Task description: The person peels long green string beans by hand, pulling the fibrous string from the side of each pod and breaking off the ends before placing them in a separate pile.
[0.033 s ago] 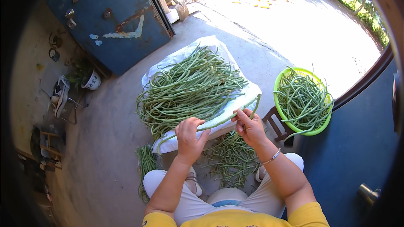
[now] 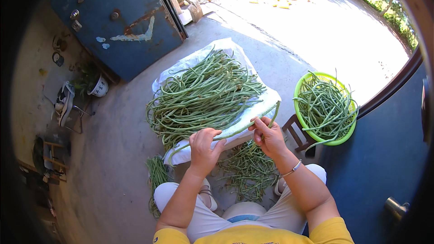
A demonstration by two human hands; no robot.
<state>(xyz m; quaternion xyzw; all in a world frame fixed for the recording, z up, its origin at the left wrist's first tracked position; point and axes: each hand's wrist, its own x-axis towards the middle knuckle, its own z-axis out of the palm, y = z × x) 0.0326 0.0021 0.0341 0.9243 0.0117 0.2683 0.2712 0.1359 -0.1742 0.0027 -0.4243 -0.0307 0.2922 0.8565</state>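
In the head view, we see a long green bean (image 2: 236, 132), slender and smooth, stretched between the two hands in front of the near edge of a white sheet (image 2: 261, 110). Our right hand (image 2: 267, 139) pinches it narrowly between thumb and fingers, and just above that grip a green length bends over in a tight hook. Our left hand (image 2: 204, 150) stands partly spread, fingers curved and thumb apart from them, with the bean passing at that gap; we cannot tell whether the fingers press on it. A polished metal bracelet (image 2: 296, 166) circles the right wrist. On the crumpled, slightly glossy sheet lies a thick heap of long beans (image 2: 203, 95), ropy and tangled, their thin ends curling out at the edges. To the right, a round lime-green basket (image 2: 296, 101) with a perforated wall holds more beans (image 2: 324, 108), beside a dark brown stool (image 2: 298, 132) with slatted sides. Below the sheet, short bean pieces (image 2: 253, 171) scatter between the feet, and a straighter bundle (image 2: 157, 176) lies by the left knee on the smooth grey floor (image 2: 122, 153). A blue door (image 2: 135, 13), chipped and rust-streaked, stands behind at the upper left.
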